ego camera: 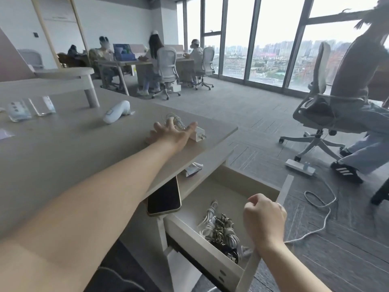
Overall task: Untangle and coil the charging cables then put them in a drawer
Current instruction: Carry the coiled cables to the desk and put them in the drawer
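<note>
Down at the open drawer (pixel 210 249), the right hand (pixel 265 218) sits over the front edge with its fingers curled in. Can't tell if it's gripping the panel or nothing. Coiled cables (pixel 221 228) already lie inside. Further out, the left hand (pixel 172 133) stretches across the surface (pixel 63 154), fingers spread and loose, holding nothing. One more coil (pixel 174 120) lies right at its fingertips near the far corner, running sideways across the palm, with the charger (pixel 199 133) at the thumb end. Left's way closer, so I'd guess it grabs.
</note>
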`<state>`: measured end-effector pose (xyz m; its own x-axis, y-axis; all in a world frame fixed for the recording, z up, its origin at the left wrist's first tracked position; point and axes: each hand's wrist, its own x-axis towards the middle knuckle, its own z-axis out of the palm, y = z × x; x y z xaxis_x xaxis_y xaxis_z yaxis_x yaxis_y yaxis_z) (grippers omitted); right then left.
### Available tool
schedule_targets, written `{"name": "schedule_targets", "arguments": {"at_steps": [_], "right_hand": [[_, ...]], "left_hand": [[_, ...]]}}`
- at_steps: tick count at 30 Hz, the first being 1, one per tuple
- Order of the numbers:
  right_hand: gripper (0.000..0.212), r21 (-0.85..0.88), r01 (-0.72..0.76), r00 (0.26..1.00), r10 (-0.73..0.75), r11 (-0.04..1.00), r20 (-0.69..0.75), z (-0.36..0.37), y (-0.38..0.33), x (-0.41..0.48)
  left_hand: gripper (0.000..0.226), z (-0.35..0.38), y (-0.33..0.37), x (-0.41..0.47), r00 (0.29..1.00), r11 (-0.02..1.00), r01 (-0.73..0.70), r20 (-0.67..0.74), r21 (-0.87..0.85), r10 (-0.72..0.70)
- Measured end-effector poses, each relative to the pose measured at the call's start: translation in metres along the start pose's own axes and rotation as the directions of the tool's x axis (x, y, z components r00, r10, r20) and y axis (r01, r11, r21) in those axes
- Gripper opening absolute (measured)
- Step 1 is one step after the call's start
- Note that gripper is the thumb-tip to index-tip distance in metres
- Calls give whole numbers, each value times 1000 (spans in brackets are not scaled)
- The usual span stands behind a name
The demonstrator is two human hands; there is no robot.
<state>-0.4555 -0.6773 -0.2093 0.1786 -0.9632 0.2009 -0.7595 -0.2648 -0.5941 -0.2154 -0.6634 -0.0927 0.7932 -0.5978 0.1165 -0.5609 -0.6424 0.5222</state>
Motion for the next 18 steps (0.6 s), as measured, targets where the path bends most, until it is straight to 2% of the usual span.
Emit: {"name": "schedule_targets", "arguments": {"at_steps": [5, 8, 11, 15, 18], "right_hand": [[19, -39, -8, 1000, 8, 999, 1, 5, -7, 1], [19, -66, -7, 1000, 8, 998, 11, 8, -9, 2], [19, -70, -3, 1000, 5, 998, 19, 9, -11, 2], [19, -58, 7, 1000, -5, 998, 27, 9, -12, 1], [18, -12, 2, 1000, -1, 1000, 16, 8, -10, 1]], "left_hand": [[89, 3, 22, 18, 993, 992, 114, 20, 46, -115], [77, 7, 31, 25, 980, 985, 166, 100, 51, -171], [46, 12, 39, 20, 995, 995, 75, 57, 63, -79], [42, 24, 40, 6, 1000, 954, -30, 2, 298, 30], [40, 23, 33, 9, 990, 951, -134, 8, 280, 138]]}}
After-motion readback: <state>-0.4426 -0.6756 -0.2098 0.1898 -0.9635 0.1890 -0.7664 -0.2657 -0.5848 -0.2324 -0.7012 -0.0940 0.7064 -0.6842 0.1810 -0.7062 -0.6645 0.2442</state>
